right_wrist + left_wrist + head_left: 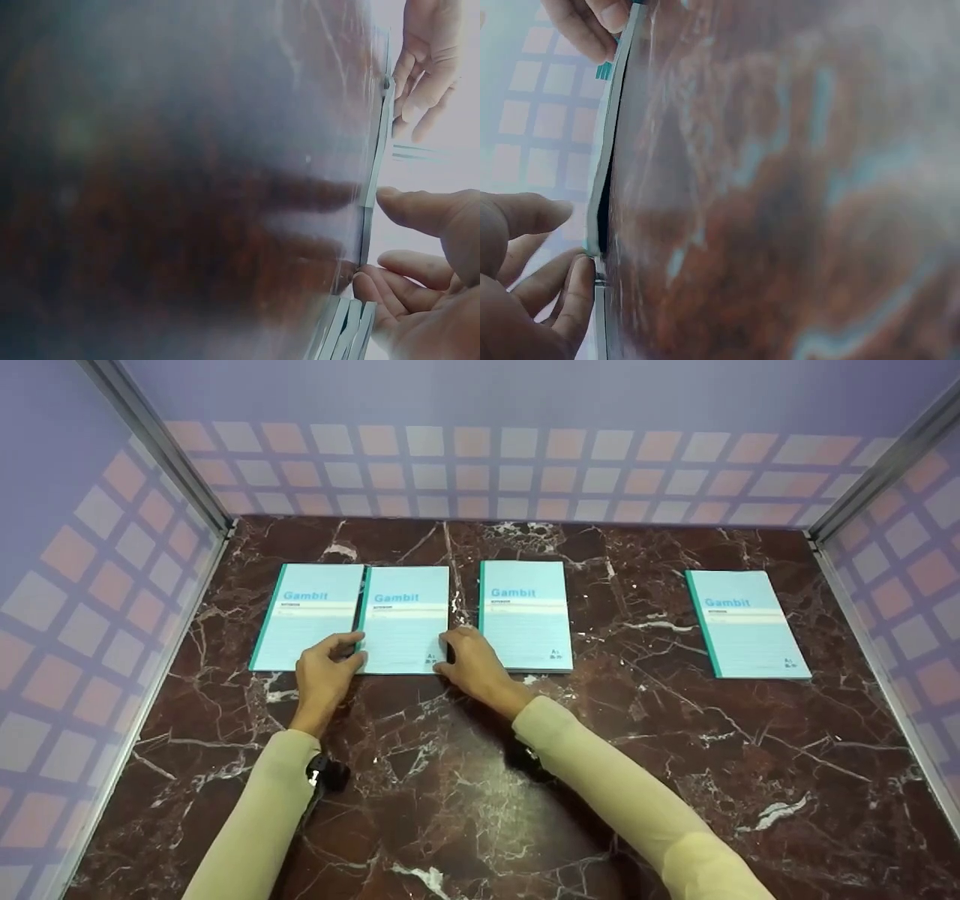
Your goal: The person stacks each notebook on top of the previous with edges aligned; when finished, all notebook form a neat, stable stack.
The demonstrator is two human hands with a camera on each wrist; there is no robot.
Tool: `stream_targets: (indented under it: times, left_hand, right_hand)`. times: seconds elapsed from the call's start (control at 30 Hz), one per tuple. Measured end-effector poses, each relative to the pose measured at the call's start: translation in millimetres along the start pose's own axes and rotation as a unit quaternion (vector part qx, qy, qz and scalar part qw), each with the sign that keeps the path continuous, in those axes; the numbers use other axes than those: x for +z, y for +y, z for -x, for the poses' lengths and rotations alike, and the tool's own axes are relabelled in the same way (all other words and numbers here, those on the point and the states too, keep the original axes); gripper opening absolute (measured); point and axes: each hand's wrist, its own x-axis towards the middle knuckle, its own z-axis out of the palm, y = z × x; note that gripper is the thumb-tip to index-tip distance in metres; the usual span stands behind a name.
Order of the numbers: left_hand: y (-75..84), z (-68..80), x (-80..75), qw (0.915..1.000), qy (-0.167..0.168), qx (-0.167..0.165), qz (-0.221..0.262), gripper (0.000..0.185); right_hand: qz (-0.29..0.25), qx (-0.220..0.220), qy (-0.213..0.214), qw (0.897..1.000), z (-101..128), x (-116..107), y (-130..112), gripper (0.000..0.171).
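Observation:
A pale blue Gambit notebook (405,615) with a green spine lies between the two hands. My left hand (328,667) is at its lower left, fingertips right at the seam with the neighbouring notebook (311,600); its thumb (551,214) is extended over the near corner. At the opposite edge, my right hand (476,660) has its thumb (401,206) at the near right corner and the other fingers just beyond that side. Neither hand wraps round the notebook. A dark gap shows under the near edge of the notebook in the left wrist view.
Right of my right hand lies another Gambit notebook (526,615), looking thicker at its near edge. One more notebook (748,622) lies far right, slightly turned. The dark red marble tabletop (637,720) is bounded by tiled-pattern walls (525,465) at the back and sides.

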Motion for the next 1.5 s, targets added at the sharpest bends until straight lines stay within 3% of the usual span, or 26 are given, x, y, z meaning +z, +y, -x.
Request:
stream_targets:
  times: [0.13, 0.33, 0.53, 0.7, 0.8, 0.9, 1.0, 1.1, 1.2, 1.3, 1.4, 1.5]
  left_hand:
    - [-0.2, 0.5, -3.7, 0.9974, 0.004, -0.017, 0.070, 0.030]
    - [5.2, -0.3, -11.6, 0.9804, -0.004, -0.088, 0.176, 0.038]
    - [11.5, 0.1, -17.1, 0.9731, -0.033, -0.116, 0.196, 0.043]
    - [14.3, 1.4, -18.0, 0.9732, -0.069, -0.111, 0.189, 0.044]
    - [16.3, 1.6, -18.6, 0.9691, -0.085, -0.107, 0.205, 0.047]
    - [19.0, 1.2, -19.6, 0.9592, -0.085, -0.117, 0.243, 0.049]
    - [22.6, -0.2, -20.3, 0.9431, -0.075, -0.135, 0.294, 0.051]
    - [24.9, -2.1, -20.5, 0.9264, -0.063, -0.148, 0.341, 0.052]
    - [26.5, -3.1, -20.3, 0.9160, -0.052, -0.152, 0.368, 0.051]
    - [27.0, -2.8, -19.6, 0.9176, -0.047, -0.147, 0.366, 0.050]
    - [27.6, -1.0, -18.3, 0.9296, -0.046, -0.132, 0.341, 0.049]
    - [29.1, 1.5, -16.7, 0.9445, -0.047, -0.110, 0.306, 0.048]
  right_hand:
    - [0.002, 0.002, -0.001, 1.000, -0.5, -1.0, 0.1, 0.040]
    - [-0.002, 0.015, -0.008, 1.000, -0.3, -2.3, -1.0, 0.048]
    - [-0.024, 0.034, -0.016, 0.999, -0.5, -2.0, -0.8, 0.055]
    - [-0.035, 0.041, -0.011, 0.998, -0.3, -3.1, 0.8, 0.054]
    - [-0.042, 0.044, -0.007, 0.998, 0.5, -4.1, 1.2, 0.052]
    - [-0.068, 0.050, -0.006, 0.996, 1.7, -5.2, 0.9, 0.048]
    - [-0.112, 0.067, -0.006, 0.991, 2.6, -7.8, -0.1, 0.045]
    - [-0.169, 0.102, -0.007, 0.980, 3.3, -12.6, -1.3, 0.043]
    - [-0.217, 0.133, -0.007, 0.967, 4.0, -16.5, -0.8, 0.044]
    - [-0.255, 0.148, 0.000, 0.955, 4.9, -18.7, 1.6, 0.042]
    - [-0.285, 0.146, 0.013, 0.947, 6.1, -20.5, 5.1, 0.041]
    - [-0.294, 0.138, 0.025, 0.945, 7.4, -22.9, 8.9, 0.041]
